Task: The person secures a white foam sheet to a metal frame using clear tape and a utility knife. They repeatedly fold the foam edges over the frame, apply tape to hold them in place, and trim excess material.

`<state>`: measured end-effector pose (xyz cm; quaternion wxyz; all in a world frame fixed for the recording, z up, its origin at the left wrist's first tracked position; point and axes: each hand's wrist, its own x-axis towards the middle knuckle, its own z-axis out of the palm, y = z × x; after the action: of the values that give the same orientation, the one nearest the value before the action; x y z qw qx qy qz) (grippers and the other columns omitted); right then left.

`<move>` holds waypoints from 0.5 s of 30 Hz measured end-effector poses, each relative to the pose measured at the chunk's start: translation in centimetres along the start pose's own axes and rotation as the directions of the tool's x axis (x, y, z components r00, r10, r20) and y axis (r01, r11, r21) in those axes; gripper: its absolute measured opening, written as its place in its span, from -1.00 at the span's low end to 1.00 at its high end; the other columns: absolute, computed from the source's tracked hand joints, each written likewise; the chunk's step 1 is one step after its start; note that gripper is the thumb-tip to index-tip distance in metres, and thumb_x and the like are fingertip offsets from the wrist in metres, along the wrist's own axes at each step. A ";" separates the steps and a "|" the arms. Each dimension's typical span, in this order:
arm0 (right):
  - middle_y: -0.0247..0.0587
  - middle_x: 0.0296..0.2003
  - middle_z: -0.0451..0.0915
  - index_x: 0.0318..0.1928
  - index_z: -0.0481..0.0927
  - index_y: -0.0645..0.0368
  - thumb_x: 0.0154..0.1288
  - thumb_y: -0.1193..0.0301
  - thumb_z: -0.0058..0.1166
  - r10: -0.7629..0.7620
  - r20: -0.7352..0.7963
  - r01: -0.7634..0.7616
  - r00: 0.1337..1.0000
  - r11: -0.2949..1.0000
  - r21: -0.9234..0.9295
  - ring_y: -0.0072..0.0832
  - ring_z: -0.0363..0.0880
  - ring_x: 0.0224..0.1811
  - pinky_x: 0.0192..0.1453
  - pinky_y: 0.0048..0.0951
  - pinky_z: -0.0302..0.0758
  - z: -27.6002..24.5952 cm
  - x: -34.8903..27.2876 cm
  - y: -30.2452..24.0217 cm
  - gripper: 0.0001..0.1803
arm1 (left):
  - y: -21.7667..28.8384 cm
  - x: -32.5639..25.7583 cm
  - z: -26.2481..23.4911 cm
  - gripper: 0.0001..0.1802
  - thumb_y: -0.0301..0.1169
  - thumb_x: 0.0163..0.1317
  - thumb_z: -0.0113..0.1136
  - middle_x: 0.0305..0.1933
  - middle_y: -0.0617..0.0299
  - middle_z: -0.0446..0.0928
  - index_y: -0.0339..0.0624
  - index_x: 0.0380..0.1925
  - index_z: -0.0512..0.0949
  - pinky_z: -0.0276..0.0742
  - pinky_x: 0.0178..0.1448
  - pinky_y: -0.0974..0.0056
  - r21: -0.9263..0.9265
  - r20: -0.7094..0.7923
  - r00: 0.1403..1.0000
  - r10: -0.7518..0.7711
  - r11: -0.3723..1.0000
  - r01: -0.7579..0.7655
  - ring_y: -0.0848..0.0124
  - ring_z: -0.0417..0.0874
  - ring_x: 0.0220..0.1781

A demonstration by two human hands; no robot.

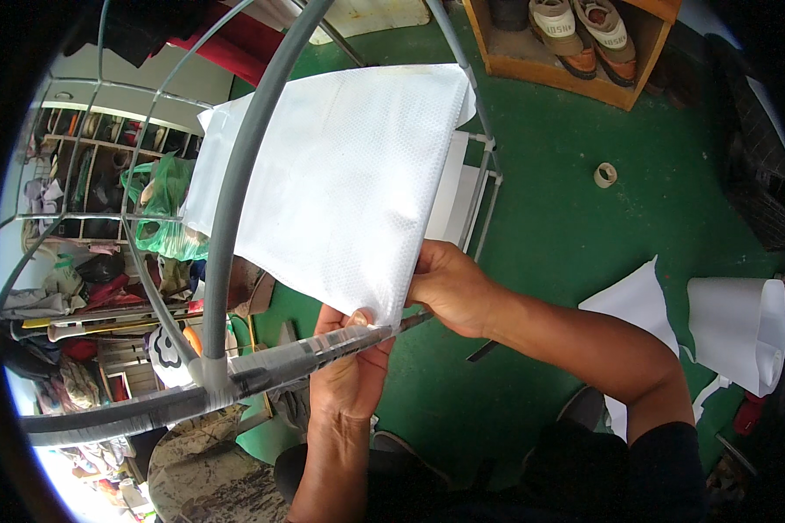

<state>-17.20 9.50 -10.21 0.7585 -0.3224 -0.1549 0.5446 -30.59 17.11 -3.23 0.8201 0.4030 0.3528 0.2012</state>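
- The green floor [584,218] fills most of the view, with a wooden shoe box [567,65] holding shoes at the top.
- A grey tubular frame [235,209] arches up from lower left; its lower bar [262,375], wrapped in shiny tape, runs left to right, rising slightly toward the hands.
- A white mesh-textured fabric sheet [340,174] is draped over the frame, its long axis running from upper left down to its lower corner, which sits right at the taped bar.
- The left hand [351,375] comes up from below the bar; its fingers [358,318] are closed, pinching the sheet's lower corner against the bar.
- The right hand [449,288] grips the sheet's right edge just above and beside that corner, fingers curled shut around the fabric. Both hands touch the sheet; the left is the one at the bar.
- A roll of white sheet material [741,327] lies on the floor at right, well apart.
- A small tape roll [605,174] lies on the floor beyond the frame.
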 end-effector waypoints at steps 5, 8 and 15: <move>-0.15 -0.05 0.69 0.10 0.58 0.28 0.36 0.57 0.12 0.021 -0.011 -0.021 1.000 1.000 0.008 -0.49 0.65 -0.02 0.04 -0.38 0.59 0.1 -1.4 -0.7 -0.69 | 0.1 -0.4 0.4 -0.49 -0.48 0.37 0.23 0.08 0.14 0.58 -0.29 0.27 0.35 0.69 0.02 0.36 0.036 -0.047 0.998 0.038 0.999 -0.036 0.39 0.68 0.01; -0.16 -0.03 0.69 0.13 0.56 0.29 0.34 0.55 0.11 0.007 -0.028 -0.008 1.000 1.000 -0.011 -0.53 0.64 -0.03 -0.07 -0.46 0.55 -0.6 -2.3 -0.6 -0.65 | 0.3 -0.5 0.1 -0.52 -0.48 0.36 0.24 0.02 0.17 0.59 -0.28 0.25 0.38 0.69 -0.04 0.39 0.065 -0.057 0.998 0.022 0.998 -0.018 0.43 0.68 -0.05; -0.18 -0.02 0.67 0.17 0.51 0.31 0.39 0.47 0.12 -0.088 -0.002 0.087 0.996 0.992 -0.089 -0.61 0.58 -0.14 -0.17 -0.54 0.45 0.0 -4.1 -2.5 -0.62 | 0.5 0.2 -0.4 -0.60 -0.46 0.33 0.30 -0.16 0.26 0.60 -0.25 0.13 0.46 0.60 -0.25 0.47 0.089 -0.046 0.999 -0.028 0.996 0.032 0.52 0.64 -0.27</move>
<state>-16.82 5.20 -8.08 0.7671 -0.3502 -0.1908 0.5025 -30.82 17.72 -3.12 0.7961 0.4293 0.3857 0.1819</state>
